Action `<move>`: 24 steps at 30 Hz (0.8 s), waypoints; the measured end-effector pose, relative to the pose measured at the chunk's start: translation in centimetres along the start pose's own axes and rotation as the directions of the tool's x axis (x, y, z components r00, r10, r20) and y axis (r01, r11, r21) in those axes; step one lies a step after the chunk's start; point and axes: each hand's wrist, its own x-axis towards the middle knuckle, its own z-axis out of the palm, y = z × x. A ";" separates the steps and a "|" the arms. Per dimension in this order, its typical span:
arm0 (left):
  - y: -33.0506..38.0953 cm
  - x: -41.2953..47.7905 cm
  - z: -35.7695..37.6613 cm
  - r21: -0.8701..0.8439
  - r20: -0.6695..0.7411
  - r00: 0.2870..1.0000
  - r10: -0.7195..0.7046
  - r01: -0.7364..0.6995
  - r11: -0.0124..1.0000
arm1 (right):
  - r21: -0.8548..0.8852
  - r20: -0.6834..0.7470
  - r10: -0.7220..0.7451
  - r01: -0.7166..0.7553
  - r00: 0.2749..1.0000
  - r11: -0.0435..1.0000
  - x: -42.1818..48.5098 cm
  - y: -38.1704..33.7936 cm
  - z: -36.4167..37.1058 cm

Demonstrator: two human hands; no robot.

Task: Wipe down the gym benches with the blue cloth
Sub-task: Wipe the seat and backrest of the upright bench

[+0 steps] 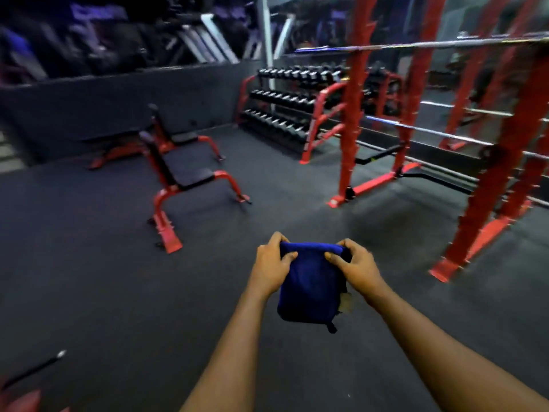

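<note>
A folded blue cloth (310, 288) hangs in front of me, held by its top edge. My left hand (271, 264) grips the upper left corner and my right hand (356, 264) grips the upper right corner, thumbs on the near side. Ahead to the left stands a red-framed bench with a black seat and upright back pad (190, 173). A second similar bench (181, 138) stands behind it, and a flat bench (116, 144) sits by the wall. Both hands are well short of the benches.
A red dumbbell rack (285, 114) lines the back wall. Red power racks (353, 114) with a steel barbell (445, 43) stand on the right. Dark rubber floor (89, 263) spreads between me and the benches. A dark rod (32, 370) lies at the lower left.
</note>
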 end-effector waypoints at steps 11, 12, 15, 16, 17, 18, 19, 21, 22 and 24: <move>-13.2 11.2 -10.7 0.064 -0.291 0.942 -0.166 0.192 0.979 | 0.063 0.289 -0.170 0.159 0.942 0.985 17.5 -4.6 18.3; -13.9 12.6 -11.0 0.064 -0.301 0.938 -0.175 0.202 0.977 | 0.070 0.295 -0.178 0.165 0.939 0.984 19.3 -4.7 19.2; -15.7 19.0 -12.0 0.059 -0.347 0.916 -0.202 0.237 0.970 | 0.081 0.319 -0.195 0.179 0.927 0.981 26.6 -5.4 22.0; -16.3 21.7 -12.4 0.056 -0.369 0.906 -0.209 0.246 0.968 | 0.084 0.324 -0.198 0.180 0.925 0.980 29.4 -5.7 23.1; -16.7 23.1 -12.7 0.054 -0.376 0.901 -0.215 0.253 0.966 | 0.090 0.319 -0.202 0.182 0.926 0.979 31.0 -6.0 23.9; -17.0 24.9 -13.2 0.048 -0.384 0.895 -0.226 0.263 0.963 | 0.098 0.305 -0.200 0.178 0.931 0.979 32.9 -6.3 24.8; -17.5 26.6 -13.6 0.047 -0.393 0.890 -0.233 0.272 0.961 | 0.111 0.281 -0.189 0.164 0.941 0.980 34.8 -6.5 25.8; -18.9 30.7 -14.7 0.055 -0.412 0.882 -0.228 0.274 0.960 | 0.127 0.239 -0.163 0.135 0.957 0.983 39.1 -7.3 28.0; -19.6 32.4 -15.3 0.062 -0.412 0.883 -0.225 0.274 0.960 | 0.129 0.229 -0.161 0.133 0.960 0.983 40.8 -7.5 29.2; -21.8 37.0 -16.9 0.076 -0.414 0.883 -0.222 0.276 0.958 | 0.123 0.222 -0.191 0.166 0.956 0.978 45.2 -7.8 32.4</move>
